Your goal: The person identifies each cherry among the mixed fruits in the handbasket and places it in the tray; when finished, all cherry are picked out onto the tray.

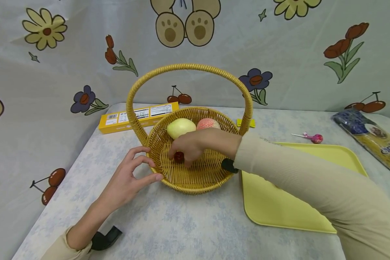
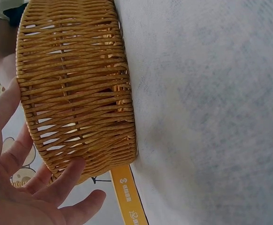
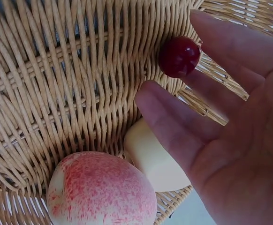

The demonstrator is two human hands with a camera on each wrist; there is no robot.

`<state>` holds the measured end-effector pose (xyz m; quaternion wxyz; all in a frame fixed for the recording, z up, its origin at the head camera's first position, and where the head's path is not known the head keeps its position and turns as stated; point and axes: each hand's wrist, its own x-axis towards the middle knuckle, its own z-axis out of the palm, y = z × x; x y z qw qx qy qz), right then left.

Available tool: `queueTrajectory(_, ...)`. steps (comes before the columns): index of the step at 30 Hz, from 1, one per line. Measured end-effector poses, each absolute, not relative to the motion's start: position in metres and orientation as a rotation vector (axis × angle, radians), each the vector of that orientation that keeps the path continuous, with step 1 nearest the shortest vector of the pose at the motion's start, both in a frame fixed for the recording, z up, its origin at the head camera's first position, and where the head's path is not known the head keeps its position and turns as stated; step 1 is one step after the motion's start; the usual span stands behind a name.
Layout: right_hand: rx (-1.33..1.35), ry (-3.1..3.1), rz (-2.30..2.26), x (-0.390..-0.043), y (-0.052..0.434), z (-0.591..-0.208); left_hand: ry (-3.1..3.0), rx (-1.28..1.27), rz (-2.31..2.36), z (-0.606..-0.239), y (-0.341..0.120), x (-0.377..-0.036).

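Observation:
A wicker basket [image 1: 195, 189] with a tall arched handle stands on the table. My left hand [image 1: 126, 180] holds its near left rim, thumb and fingers spread along the edge; the left wrist view shows the fingers against the outer weave. Inside the basket, my right hand [image 1: 190, 146] reaches down with fingers apart around a small, glossy dark red round fruit [image 3: 179, 56]. That fruit lies against the wicker, not visibly pinched. Beside it are a pink-speckled peach [image 3: 103, 187] and a pale yellow-green fruit [image 1: 181, 128], partly covered by the right hand in the head view.
Right of the basket lies a yellow tray [image 1: 279, 209], partly under the right sleeve. Behind it are a pink lollipop [image 1: 316, 138], a small yellow item [image 1: 247, 123] and a plastic packet [image 1: 370, 137]. A long yellow box [image 1: 117, 126] lies behind the basket's left side.

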<state>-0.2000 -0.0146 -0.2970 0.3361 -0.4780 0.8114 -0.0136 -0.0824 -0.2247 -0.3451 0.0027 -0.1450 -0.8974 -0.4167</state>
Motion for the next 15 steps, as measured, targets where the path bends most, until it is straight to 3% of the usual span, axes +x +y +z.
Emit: queueTrajectory(15, -1.319, 2.081, -0.039, -0.2014, -0.0189, -0.2935, -2.814, -0.453, -1.305, -0.3445, -0.2256, -0.0815)
